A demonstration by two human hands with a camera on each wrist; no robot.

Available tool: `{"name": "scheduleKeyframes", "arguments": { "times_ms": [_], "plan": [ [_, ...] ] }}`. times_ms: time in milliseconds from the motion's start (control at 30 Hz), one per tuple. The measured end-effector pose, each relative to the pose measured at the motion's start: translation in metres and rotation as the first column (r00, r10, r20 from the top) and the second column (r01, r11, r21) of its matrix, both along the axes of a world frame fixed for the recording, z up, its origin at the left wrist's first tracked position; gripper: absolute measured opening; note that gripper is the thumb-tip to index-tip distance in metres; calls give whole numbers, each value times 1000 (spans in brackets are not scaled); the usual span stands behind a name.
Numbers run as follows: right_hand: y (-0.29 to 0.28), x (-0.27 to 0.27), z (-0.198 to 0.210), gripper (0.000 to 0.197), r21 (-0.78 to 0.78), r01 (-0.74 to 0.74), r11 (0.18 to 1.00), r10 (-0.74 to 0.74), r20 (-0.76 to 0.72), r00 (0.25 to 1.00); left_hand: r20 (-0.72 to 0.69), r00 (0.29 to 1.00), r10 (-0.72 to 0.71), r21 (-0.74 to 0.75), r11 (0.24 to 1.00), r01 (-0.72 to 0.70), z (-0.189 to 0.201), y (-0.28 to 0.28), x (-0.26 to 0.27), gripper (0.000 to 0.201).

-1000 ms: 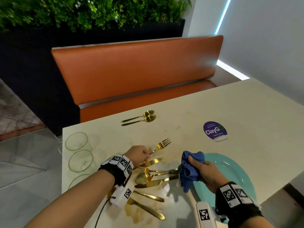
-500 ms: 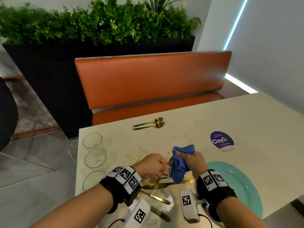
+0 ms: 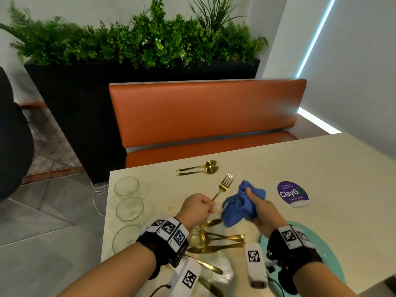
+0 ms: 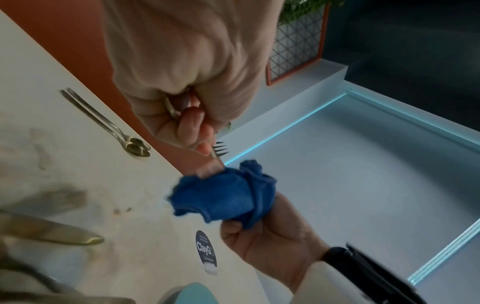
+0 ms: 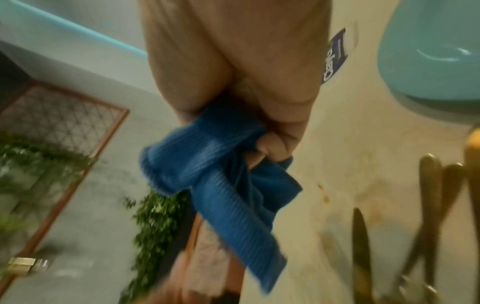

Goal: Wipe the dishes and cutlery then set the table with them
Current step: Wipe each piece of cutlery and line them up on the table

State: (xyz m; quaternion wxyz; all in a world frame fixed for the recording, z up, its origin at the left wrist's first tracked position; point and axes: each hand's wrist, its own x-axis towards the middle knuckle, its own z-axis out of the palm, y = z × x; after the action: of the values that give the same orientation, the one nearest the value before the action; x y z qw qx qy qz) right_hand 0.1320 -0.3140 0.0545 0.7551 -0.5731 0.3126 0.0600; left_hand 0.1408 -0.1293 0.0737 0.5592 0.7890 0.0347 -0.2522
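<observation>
My left hand (image 3: 202, 207) grips the handle of a gold fork (image 3: 225, 184), held above the table with its tines pointing away; the left wrist view shows the fork tines (image 4: 221, 149) past my curled fingers. Just to its right, my right hand (image 3: 256, 205) holds a bunched blue cloth (image 3: 239, 209), which stands apart from the fork. The blue cloth (image 5: 215, 170) hangs from my fist in the right wrist view. Several gold knives and forks (image 3: 220, 240) lie piled below my hands. A teal plate (image 3: 336, 266) sits at the near right.
Two gold spoons (image 3: 201, 170) lie side by side near the table's far edge. Three empty glasses (image 3: 129, 209) stand in a line along the left edge. A purple sticker (image 3: 292, 192) is on the table at right. An orange bench (image 3: 203, 112) faces the table.
Half a second ago the cloth was wrapped over the fork between my hands. Now it has come off to the right and the fork's tines show bare. My head has tilted up.
</observation>
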Motion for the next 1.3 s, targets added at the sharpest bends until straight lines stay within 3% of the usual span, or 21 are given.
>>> {"name": "scheduleKeyframes", "arguments": {
  "times_ms": [100,267,400,533,667,767,867,967,1067,1300],
  "plan": [
    [28,-5,-4,37,-82,-133,988,131,-29,991,2,999,-54,-2,999,54,-4,-21,-8,31],
    [18,10,-4,31,-114,20,993,-19,10,1000,-107,994,-25,-242,970,-2,-8,-29,-22,22],
    [-2,20,3,33,-76,99,992,-96,45,994,-159,987,-18,-275,961,-26,-17,-25,-29,18],
    [9,12,-4,22,-158,-21,987,22,6,1000,-122,989,88,-291,949,-120,-16,-29,-19,15],
    [20,-3,-14,20,-236,-133,962,131,-26,991,-51,998,25,-190,981,-35,-20,-32,-15,18],
    [10,-3,-17,16,-330,-218,918,210,-60,976,0,999,-44,10,999,44,-24,-30,-8,16],
    [3,0,-17,19,-379,-296,877,283,-91,955,102,994,-49,170,985,31,-23,-27,18,10],
    [6,6,-17,21,-418,-401,815,379,-139,915,117,993,-33,92,996,22,-17,-35,39,6],
    [13,16,-16,19,-456,-495,740,483,-153,862,91,996,-27,60,998,21,-23,-49,53,19],
    [6,38,-18,10,-519,-624,584,605,-235,761,-40,981,191,-69,979,-193,-39,-50,97,19]
  ]
}}
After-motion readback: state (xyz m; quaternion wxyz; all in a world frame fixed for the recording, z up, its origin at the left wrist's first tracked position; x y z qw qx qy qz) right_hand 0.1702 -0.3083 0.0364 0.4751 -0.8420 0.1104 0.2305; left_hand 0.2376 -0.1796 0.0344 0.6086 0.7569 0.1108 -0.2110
